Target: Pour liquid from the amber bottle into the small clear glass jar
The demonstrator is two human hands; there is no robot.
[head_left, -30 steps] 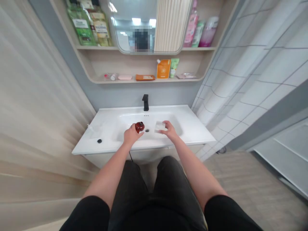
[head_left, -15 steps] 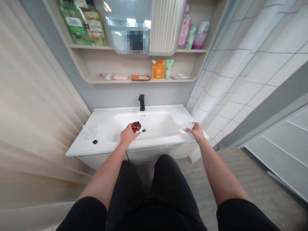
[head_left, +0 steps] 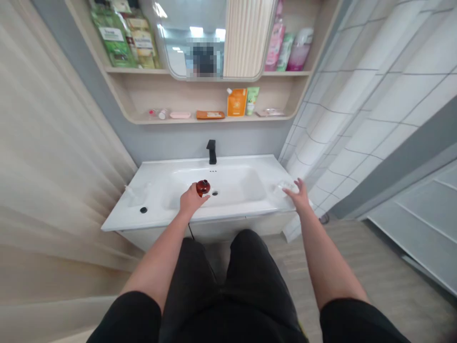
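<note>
Over the left part of the white sink basin [head_left: 246,183], my left hand [head_left: 190,200] grips a small round reddish-brown bottle [head_left: 203,186] with an open dark neck. My right hand [head_left: 300,194] is at the right end of the counter, its thumb and fingers spread apart. Just beside its fingers lies a clear, see-through item [head_left: 282,187], perhaps plastic; its exact kind cannot be made out. A small black round cap [head_left: 143,210] lies on the left counter, near a whitish clear object [head_left: 134,194] that blends into the surface.
A black faucet [head_left: 212,152] stands at the back of the sink. Above it hangs a shelf cabinet [head_left: 164,90] with bottles, an orange pouch [head_left: 236,102], a green tube [head_left: 252,100] and a mirror. Curtains flank both sides.
My right hand has let go of the clear item, which now rests on the right counter, and its fingers have opened. My left hand keeps hold of the bottle.
</note>
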